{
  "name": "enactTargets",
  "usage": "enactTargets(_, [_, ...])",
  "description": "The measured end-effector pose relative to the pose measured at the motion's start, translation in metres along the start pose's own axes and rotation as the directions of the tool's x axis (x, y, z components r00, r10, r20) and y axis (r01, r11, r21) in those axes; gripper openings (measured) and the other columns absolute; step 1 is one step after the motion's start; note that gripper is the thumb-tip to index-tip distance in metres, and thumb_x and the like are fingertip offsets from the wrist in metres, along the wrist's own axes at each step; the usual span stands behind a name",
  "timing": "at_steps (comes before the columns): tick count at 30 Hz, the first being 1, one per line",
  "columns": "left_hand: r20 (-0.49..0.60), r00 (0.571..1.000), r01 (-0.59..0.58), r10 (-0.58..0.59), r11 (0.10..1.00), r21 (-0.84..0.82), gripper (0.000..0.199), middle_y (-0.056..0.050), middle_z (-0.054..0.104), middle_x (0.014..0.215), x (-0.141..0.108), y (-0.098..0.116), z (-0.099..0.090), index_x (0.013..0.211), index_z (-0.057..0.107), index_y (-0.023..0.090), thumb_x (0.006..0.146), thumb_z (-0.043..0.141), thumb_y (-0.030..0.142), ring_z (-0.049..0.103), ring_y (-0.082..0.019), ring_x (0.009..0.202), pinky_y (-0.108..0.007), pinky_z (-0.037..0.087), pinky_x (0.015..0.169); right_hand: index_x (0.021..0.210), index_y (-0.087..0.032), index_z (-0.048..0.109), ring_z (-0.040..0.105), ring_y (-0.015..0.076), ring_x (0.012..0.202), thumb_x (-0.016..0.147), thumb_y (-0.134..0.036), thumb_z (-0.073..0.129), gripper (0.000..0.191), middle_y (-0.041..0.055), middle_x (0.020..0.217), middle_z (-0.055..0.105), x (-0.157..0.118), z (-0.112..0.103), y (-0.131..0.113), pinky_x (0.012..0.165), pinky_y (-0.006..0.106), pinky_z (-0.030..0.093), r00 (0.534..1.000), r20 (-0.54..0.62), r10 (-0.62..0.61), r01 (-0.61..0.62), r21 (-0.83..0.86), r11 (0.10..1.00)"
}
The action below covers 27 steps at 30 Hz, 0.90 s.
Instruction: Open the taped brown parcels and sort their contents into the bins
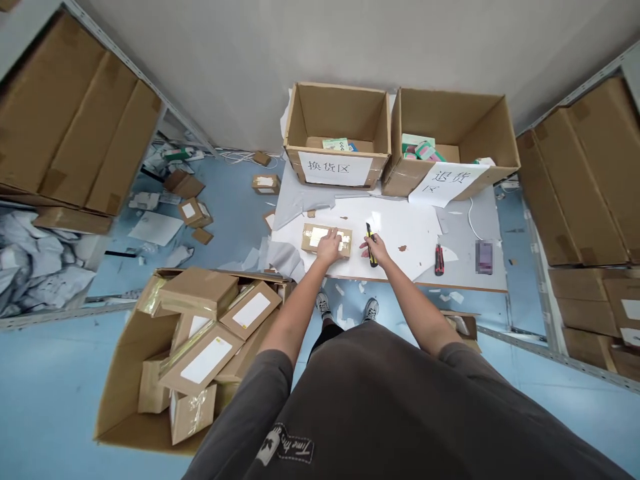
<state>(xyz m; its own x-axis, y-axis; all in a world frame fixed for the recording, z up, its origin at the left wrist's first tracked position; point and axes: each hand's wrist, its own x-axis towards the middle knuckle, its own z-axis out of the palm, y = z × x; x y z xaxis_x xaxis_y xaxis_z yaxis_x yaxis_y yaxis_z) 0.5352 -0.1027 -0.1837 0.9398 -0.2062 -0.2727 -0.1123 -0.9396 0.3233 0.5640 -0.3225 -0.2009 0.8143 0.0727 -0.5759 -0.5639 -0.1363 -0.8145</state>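
Note:
A small taped cardboard box [312, 239] with a white label lies on the white-topped table [420, 227]. My left hand [329, 247] grips it from above, its fingers over the right half of the box and covering part of the label. To the right, my right hand [377, 249] is closed around a yellow and black utility knife [372, 253], its front end pointing away from me. The knife is apart from the box. A red and black tool [439, 260] lies further right on the table.
Two open cartons with handwritten signs, a left one [295, 160] and a right one [395, 177], stand at the table's back. A purple item [483, 257] lies at the right end. A large carton [120, 400] of parcels stands at lower left. Shelves flank both sides.

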Motion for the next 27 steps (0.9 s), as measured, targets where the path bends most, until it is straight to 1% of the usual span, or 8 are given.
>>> enactTargets(3, [0.04, 0.999, 0.032, -0.033, 0.999, 0.017, 0.087, -0.022, 0.041, 0.176, 0.004, 0.003, 0.005, 0.145, 0.063, 0.019, 0.069, 0.103, 0.03, 0.041, -0.042, 0.162, -0.05, 0.051, 0.121, 0.092, -0.026, 0.048, 0.064, 0.0143, 0.046, 0.097, -0.054, 0.078, 0.041, -0.0024, 0.072, 0.073, -0.012, -0.02, 0.008, 0.047, 0.024, 0.053, 0.985, 0.169, 0.038, -0.014, -0.144, 0.989])
enactTargets(6, [0.056, 0.996, 0.068, -0.068, 0.998, 0.002, 0.1, -0.027, 0.041, 0.175, 0.008, 0.004, 0.009, 0.153, 0.057, 0.014, 0.066, 0.105, 0.029, 0.042, -0.044, 0.162, -0.046, 0.052, 0.121, 0.081, -0.024, 0.052, 0.059, 0.015, 0.044, 0.095, -0.051, 0.083, 0.044, -0.0027, 0.06, 0.066, -0.007, -0.023, 0.007, 0.049, 0.025, 0.048, 0.962, 0.273, 0.031, 0.079, -0.383, 0.921])
enactTargets(9, [0.059, 0.995, 0.081, -0.079, 0.997, -0.021, 0.108, -0.029, 0.044, 0.173, 0.01, 0.003, 0.011, 0.158, 0.052, 0.012, 0.065, 0.106, 0.027, 0.042, -0.043, 0.162, -0.042, 0.051, 0.12, 0.078, -0.024, 0.057, 0.061, 0.0167, 0.049, 0.101, -0.047, 0.078, 0.039, -0.0024, 0.058, 0.063, 0.008, -0.017, -0.001, 0.059, 0.027, 0.046, 0.946, 0.325, 0.017, 0.201, -0.625, 0.754])
enactTargets(12, [0.057, 0.996, 0.075, -0.073, 0.997, -0.034, 0.112, -0.029, 0.053, 0.166, 0.009, 0.001, 0.012, 0.161, 0.047, 0.011, 0.066, 0.106, 0.027, 0.041, -0.042, 0.164, -0.039, 0.05, 0.12, 0.084, -0.023, 0.063, 0.07, 0.0219, 0.068, 0.106, -0.043, 0.071, 0.031, 0.0023, 0.069, 0.069, 0.021, -0.011, -0.008, 0.071, 0.029, 0.046, 0.939, 0.345, -0.003, 0.282, -0.763, 0.581])
enactTargets(15, [0.064, 0.994, 0.089, -0.087, 0.996, -0.03, 0.117, -0.03, 0.057, 0.162, 0.008, 0.001, 0.012, 0.164, 0.044, 0.01, 0.067, 0.106, 0.029, 0.045, -0.043, 0.161, -0.039, 0.049, 0.121, 0.09, -0.023, 0.067, 0.072, 0.0257, 0.083, 0.107, -0.046, 0.069, 0.029, 0.0061, 0.078, 0.074, 0.028, -0.013, -0.01, 0.076, 0.03, 0.046, 0.927, 0.374, 0.006, 0.32, -0.803, 0.503])
enactTargets(18, [0.071, 0.993, 0.096, -0.094, 0.995, -0.03, 0.119, -0.032, 0.049, 0.168, 0.008, 0.001, 0.011, 0.163, 0.045, 0.011, 0.064, 0.107, 0.028, 0.048, -0.045, 0.158, -0.043, 0.05, 0.122, 0.092, -0.023, 0.069, 0.072, 0.0289, 0.092, 0.103, -0.049, 0.074, 0.029, 0.0083, 0.084, 0.076, 0.031, -0.021, -0.009, 0.079, 0.031, 0.048, 0.922, 0.386, -0.021, 0.355, -0.826, 0.438])
enactTargets(22, [0.066, 0.996, 0.064, -0.061, 0.997, -0.038, 0.101, -0.029, 0.04, 0.175, 0.007, 0.001, 0.011, 0.153, 0.055, 0.015, 0.066, 0.105, 0.023, 0.041, -0.045, 0.163, -0.047, 0.05, 0.123, 0.096, -0.023, 0.07, 0.073, 0.0333, 0.102, 0.102, -0.045, 0.076, 0.024, 0.0123, 0.092, 0.078, 0.033, -0.024, -0.009, 0.089, 0.037, 0.049, 0.912, 0.402, -0.086, 0.405, -0.845, 0.348])
enactTargets(27, [0.056, 0.998, 0.035, -0.032, 0.998, -0.056, 0.09, -0.024, 0.04, 0.176, 0.003, -0.001, 0.014, 0.147, 0.058, 0.019, 0.069, 0.102, 0.021, 0.037, -0.043, 0.165, -0.051, 0.045, 0.128, 0.101, -0.023, 0.069, 0.073, 0.0351, 0.107, 0.103, -0.044, 0.075, 0.022, 0.0131, 0.095, 0.079, 0.034, -0.021, -0.008, 0.097, 0.04, 0.048, 0.907, 0.407, -0.106, 0.419, -0.856, 0.302])
